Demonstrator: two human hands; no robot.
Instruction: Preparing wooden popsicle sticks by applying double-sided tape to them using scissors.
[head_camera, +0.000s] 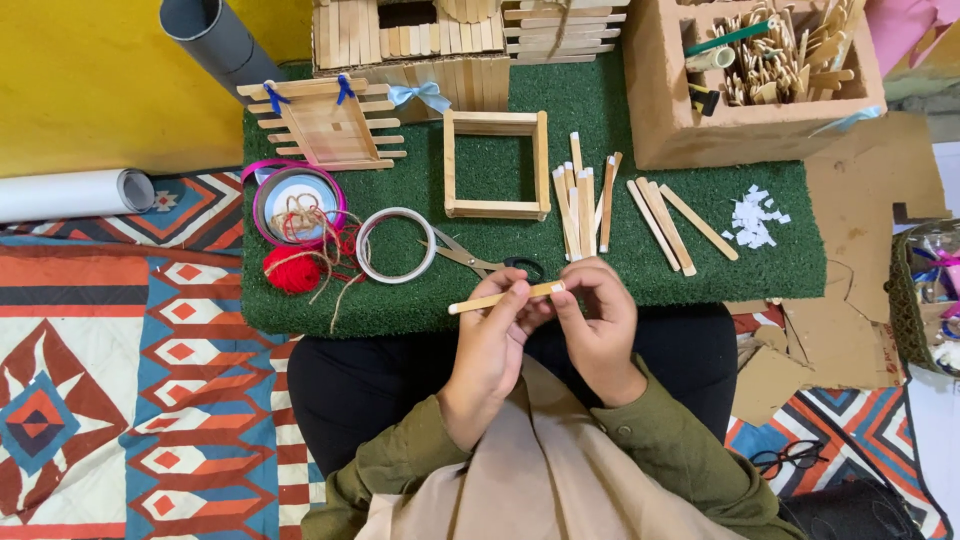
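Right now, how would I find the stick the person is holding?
Look at the green mat, then its near edge. There both hands, left hand and right hand, pinch one craft stick crosswise. Unlike the loose sticks lying flat, it's lifted up.

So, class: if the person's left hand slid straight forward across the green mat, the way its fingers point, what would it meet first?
Probably the scissors, lying just beyond the left hand, which holds a wooden stick together with the right hand. Past them stands the square stick frame. Height above the mat is hard to judge.
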